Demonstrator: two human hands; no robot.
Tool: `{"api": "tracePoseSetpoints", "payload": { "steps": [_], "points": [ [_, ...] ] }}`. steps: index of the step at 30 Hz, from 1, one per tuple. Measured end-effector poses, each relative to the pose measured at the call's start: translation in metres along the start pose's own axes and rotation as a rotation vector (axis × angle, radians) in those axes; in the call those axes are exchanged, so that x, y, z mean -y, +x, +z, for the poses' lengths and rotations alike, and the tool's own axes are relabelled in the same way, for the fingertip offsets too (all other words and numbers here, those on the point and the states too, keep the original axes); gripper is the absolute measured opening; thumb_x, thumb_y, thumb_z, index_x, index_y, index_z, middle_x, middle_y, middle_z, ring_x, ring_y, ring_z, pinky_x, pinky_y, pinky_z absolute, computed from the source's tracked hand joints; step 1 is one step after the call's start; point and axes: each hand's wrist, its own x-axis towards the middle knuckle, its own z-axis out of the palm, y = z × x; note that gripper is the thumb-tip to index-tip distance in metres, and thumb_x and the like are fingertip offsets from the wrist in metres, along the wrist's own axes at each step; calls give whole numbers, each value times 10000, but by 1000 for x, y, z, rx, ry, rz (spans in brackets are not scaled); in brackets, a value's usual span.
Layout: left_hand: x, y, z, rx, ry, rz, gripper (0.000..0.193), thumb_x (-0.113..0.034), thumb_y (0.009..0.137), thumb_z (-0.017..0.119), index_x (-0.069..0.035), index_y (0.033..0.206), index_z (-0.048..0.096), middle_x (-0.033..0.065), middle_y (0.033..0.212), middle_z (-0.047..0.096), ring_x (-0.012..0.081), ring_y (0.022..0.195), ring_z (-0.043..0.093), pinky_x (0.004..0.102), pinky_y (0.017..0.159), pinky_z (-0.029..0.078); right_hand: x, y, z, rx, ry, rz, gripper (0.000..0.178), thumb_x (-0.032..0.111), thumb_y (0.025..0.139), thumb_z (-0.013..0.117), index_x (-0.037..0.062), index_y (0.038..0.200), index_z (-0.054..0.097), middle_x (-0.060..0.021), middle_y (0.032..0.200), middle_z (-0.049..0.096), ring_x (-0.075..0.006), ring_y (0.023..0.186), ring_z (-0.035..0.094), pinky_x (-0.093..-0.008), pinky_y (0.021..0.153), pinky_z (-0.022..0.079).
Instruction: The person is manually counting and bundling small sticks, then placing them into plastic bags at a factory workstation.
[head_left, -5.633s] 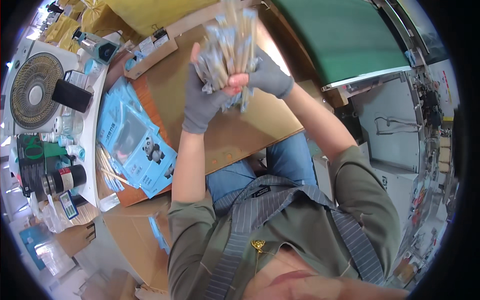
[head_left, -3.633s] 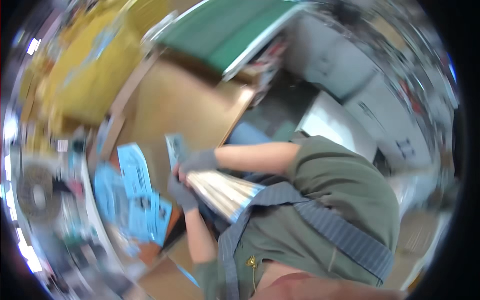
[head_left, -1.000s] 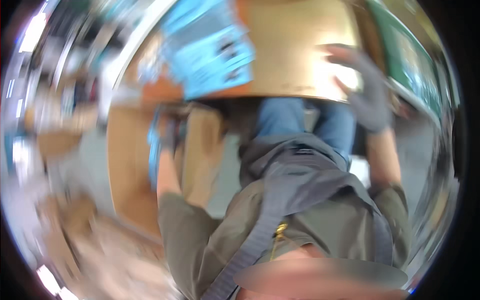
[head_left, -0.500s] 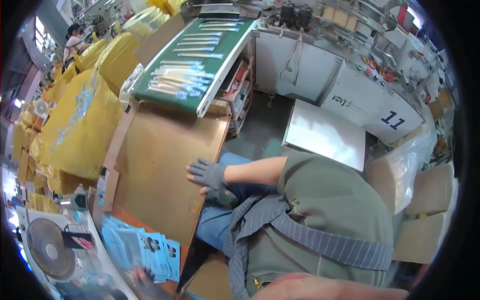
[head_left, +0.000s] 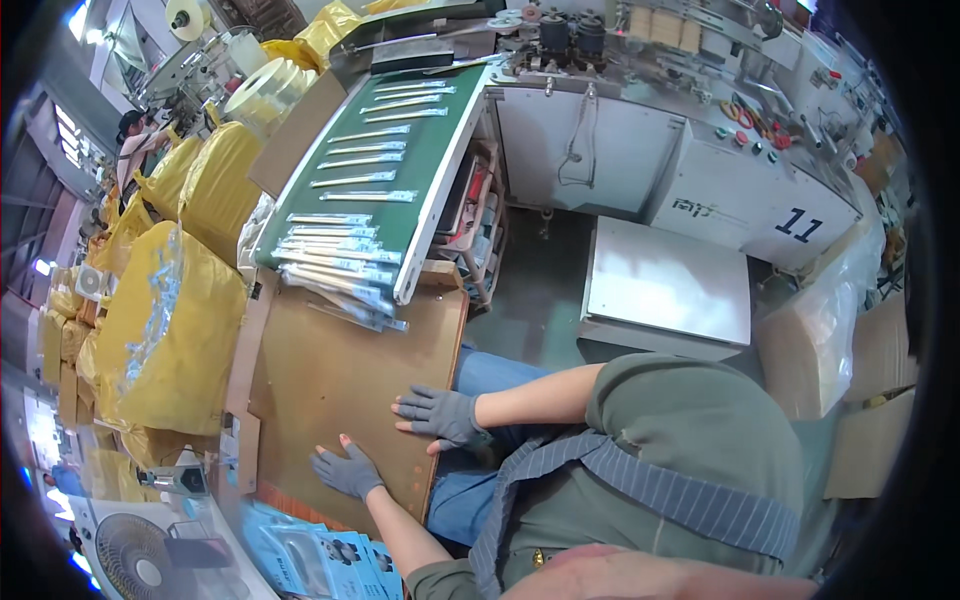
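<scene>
My left hand (head_left: pixel 347 472), in a grey glove with bare fingertips, lies flat on a brown board tabletop (head_left: pixel 320 370), fingers spread. Just above it in view, my right hand (head_left: pixel 440 416), gloved alike, rests palm down near the board's edge, fingers apart. Neither hand holds anything. Beyond the board, a green conveyor belt (head_left: pixel 385 122) carries thin, pale sticks in clear and blue wrappers. Several wrapped sticks (head_left: pixel 340 255) are heaped at the belt's near end, some jutting over the board. Blue printed plastic bags (head_left: pixel 310 550) lie beside my left forearm.
Large yellow sacks (head_left: pixel 175 330) stand along the left. A fan (head_left: pixel 135 560) sits at the lower left. White machine cabinets (head_left: pixel 570 150) line the back, with a low white box (head_left: pixel 665 285) before them. Cardboard boxes (head_left: pixel 870 440) stand at right. Another person (head_left: pixel 135 150) is at far left.
My left hand has moved from beside the blue bags onto the board. The sticks have advanced down the belt and piled closer to its near end. The view has shifted a little.
</scene>
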Motion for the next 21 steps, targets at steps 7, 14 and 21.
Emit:
{"api": "tracePoseSetpoints", "payload": {
  "steps": [7,14,21],
  "points": [
    [8,-2,0,-55,-74,17,646,-505,880,498,11,1268,488,232,1342,437,351,1267,384,443,1050,301,2,2,1,-18,-8,-9,744,541,824,464,18,1346,385,-257,1445,274,-381,1361,245,-553,1105,116],
    [3,-2,-1,-45,-100,7,641,-495,879,508,15,1266,488,223,1341,442,342,1264,391,438,1046,306,-1,1,0,-16,-33,-14,746,537,828,464,13,1351,375,-261,1449,263,-391,1362,238,-557,1102,111],
    [12,-3,4,-35,-84,-25,627,-468,860,540,-3,1276,475,198,1345,440,323,1267,389,435,1044,301,3,4,3,89,-17,4,769,547,832,459,15,1376,343,-265,1464,228,-394,1378,195,-562,1103,90]
  ]
}}
